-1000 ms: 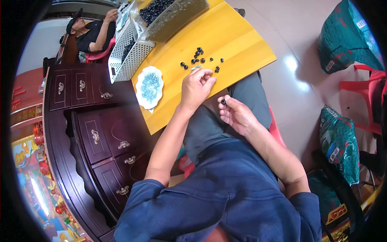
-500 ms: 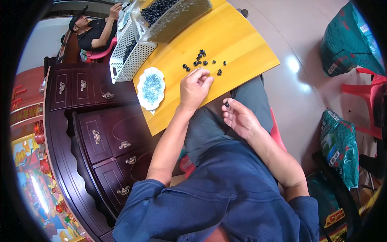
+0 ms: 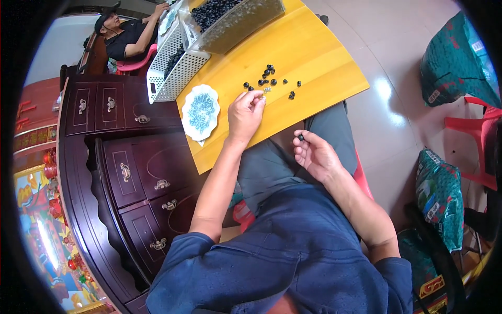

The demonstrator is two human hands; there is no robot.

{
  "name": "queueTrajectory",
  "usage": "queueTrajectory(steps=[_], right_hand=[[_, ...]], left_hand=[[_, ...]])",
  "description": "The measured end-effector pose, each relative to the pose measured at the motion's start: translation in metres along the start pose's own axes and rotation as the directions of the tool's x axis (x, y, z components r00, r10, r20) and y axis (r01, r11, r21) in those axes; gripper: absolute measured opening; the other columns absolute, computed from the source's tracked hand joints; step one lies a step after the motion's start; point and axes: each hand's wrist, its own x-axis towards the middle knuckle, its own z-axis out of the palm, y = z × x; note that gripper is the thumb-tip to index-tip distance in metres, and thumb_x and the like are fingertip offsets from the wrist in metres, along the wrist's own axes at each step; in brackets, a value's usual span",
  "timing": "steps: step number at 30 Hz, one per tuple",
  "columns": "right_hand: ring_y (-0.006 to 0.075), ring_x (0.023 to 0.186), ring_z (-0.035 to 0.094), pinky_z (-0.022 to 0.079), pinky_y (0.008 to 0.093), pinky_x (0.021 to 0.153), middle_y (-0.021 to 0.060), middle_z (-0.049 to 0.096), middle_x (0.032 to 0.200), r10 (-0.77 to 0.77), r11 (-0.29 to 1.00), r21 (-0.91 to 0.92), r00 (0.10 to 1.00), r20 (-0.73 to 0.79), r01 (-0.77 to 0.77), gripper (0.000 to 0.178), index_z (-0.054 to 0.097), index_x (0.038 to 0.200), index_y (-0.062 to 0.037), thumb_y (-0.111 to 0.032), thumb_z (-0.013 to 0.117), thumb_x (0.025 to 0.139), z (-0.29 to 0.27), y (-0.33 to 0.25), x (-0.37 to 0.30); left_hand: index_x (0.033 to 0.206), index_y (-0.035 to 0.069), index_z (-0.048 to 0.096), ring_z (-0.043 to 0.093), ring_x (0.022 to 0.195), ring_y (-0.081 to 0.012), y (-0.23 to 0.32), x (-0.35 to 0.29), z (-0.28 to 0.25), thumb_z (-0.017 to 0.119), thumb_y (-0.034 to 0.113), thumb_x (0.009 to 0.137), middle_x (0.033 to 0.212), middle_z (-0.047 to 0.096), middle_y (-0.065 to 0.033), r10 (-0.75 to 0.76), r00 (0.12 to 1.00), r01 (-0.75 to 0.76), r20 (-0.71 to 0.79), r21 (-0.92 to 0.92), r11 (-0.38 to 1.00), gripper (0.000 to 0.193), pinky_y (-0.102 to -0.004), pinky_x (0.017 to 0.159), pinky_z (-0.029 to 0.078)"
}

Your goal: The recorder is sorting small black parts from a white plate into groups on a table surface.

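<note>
My left hand (image 3: 244, 118) rests over the yellow table board (image 3: 319, 68), thumb and fingertips drawn together. Whatever they hold is too small to make out. Right beside the fingertips lie a few tiny clear, shiny pieces (image 3: 267, 90). Beyond them are scattered several small round black parts (image 3: 273, 82). Closer to my body, past the board's near edge and above my lap, my right hand (image 3: 318, 157) pinches a small black part (image 3: 300, 137) between thumb and forefinger, palm turned up. Left of my left hand, a white scalloped dish (image 3: 186, 121) holds many small pale-blue pieces.
A clear bin (image 3: 246, 26) of black parts and a white perforated basket (image 3: 183, 70) stand at the far left. Dark wooden drawers (image 3: 133, 167) line the left. Beyond, another person (image 3: 130, 42) sits. Green bags (image 3: 442, 196) and a red stool (image 3: 473, 128) are at right.
My left hand has drawn back slightly left from the scattered black parts, and the tiny clear pieces now show by its fingertips. My right hand keeps its pinch. The view has shifted a little.
</note>
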Motion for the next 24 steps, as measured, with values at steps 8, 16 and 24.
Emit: queueTrajectory(steps=[8,16,24], right_hand=[[0.0106,0.073,0.063,0.055,0.0263,0.067,0.0006,0.067,0.087,0.009,1.0,-0.027,1.0,-0.011,-0.009,0.017,0.062,0.109,-0.0095,-0.022,0.057,0.099,-0.001,0.002,0.0],[0.0118,0.074,0.062,0.055,0.0271,0.068,0.0018,0.067,0.087,0.009,0.999,-0.031,1.0,0.004,-0.009,0.017,0.061,0.108,-0.0085,-0.021,0.056,0.099,-0.003,0.002,0.002],[0.0121,0.067,0.053,0.046,0.026,0.063,0.0006,0.059,0.08,0.035,0.984,-0.175,0.993,0.116,-0.015,0.012,0.059,0.1,-0.0087,-0.018,0.053,0.096,0.001,0.007,-0.002]], left_hand=[[0.093,0.003,0.071,0.065,0.065,-0.018,-0.005,-0.001,0.0,0.072,0.004,0.081,0.077,0.066,-0.0084,0.049,0.999,-0.05,-0.003,-0.031,0.998,0.012,-0.0299,0.061,0.051],[0.086,0.002,0.067,0.065,0.063,-0.0187,0.002,-0.008,-0.007,0.069,0.004,0.083,0.075,0.064,-0.0088,0.042,0.999,-0.042,-0.006,-0.008,0.999,0.004,-0.0299,0.059,0.05],[0.089,0.0,0.068,0.066,0.066,-0.0146,0.038,-0.039,-0.02,0.07,0.004,0.085,0.08,0.069,-0.0082,0.059,0.984,-0.034,0.168,-0.149,0.988,0.006,-0.027,0.061,0.051]])
